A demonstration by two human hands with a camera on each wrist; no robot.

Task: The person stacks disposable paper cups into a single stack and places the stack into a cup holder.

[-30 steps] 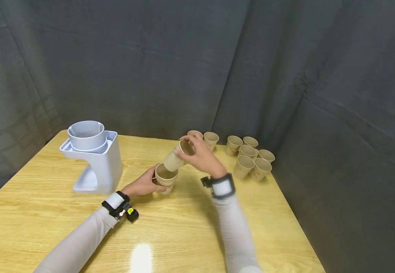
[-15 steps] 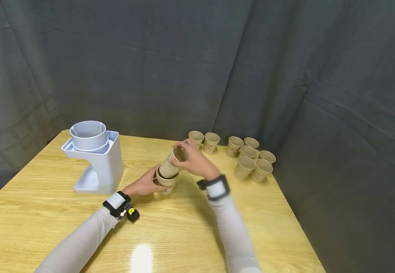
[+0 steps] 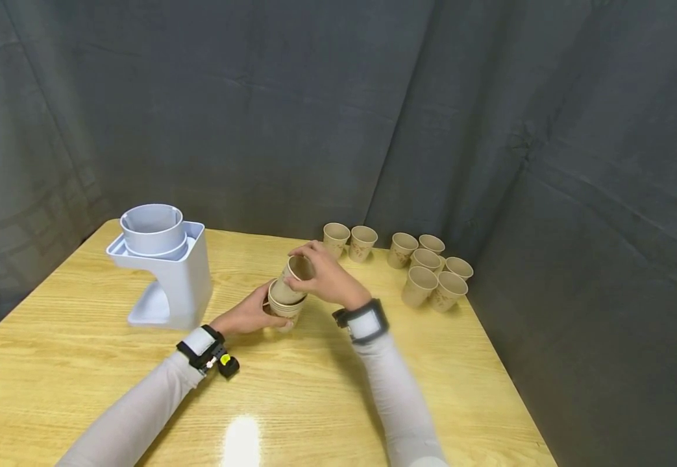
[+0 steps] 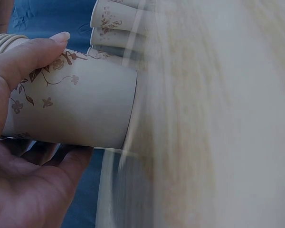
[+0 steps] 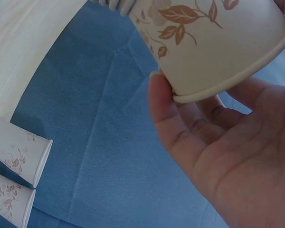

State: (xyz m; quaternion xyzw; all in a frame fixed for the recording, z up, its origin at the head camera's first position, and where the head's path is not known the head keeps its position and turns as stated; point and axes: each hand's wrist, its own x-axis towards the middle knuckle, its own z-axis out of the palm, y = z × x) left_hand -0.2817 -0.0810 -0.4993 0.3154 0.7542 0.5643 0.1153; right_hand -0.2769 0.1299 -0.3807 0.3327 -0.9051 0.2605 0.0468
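My left hand grips a stack of nested beige paper cups low over the table, thumb on one side and fingers on the other. In the left wrist view the stack's outer cup shows a brown flower print, with several rims near the thumb. My right hand pinches a single paper cup near its rim. That cup leans to the right, its lower part inside the mouth of the stack. The right wrist view shows the same cup between thumb and fingers, its rim toward the palm.
A grey-white stand with a round holder on top is at the left. Two paper cups stand at the table's back edge. Several more cups cluster at the right, near the dark curtain.
My right hand has moved left and slightly down, bringing its cup from above the stack into the stack's mouth. The left hand has stayed nearly still with the stack.
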